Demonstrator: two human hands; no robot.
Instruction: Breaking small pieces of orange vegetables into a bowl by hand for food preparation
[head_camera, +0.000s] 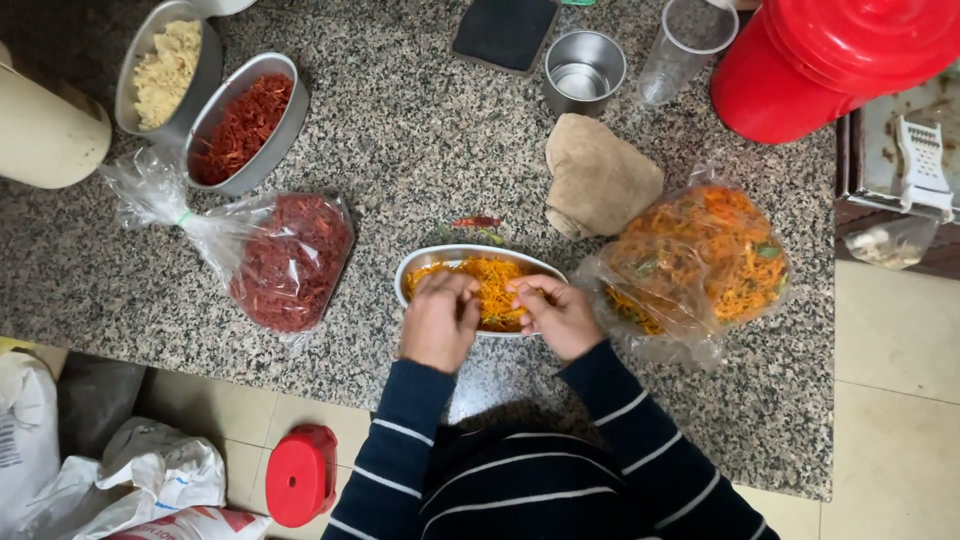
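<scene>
While the oval metal tray (420, 268) of orange shredded mix (492, 285) sits at the granite counter's (420, 130) near edge, both hands are in it: left hand (440, 318) and right hand (556, 314) curled, fingertips pinching shreds. Clear bag of the same orange mix (705, 260) just right, red-shred bag (290, 260) left.

Kitchen — granite counter (420, 130), food tins (250, 120).

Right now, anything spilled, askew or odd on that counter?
Little stands out. A red chilli and some green bits lie loose on the granite counter just behind the oval tin both hands are working in.
</scene>
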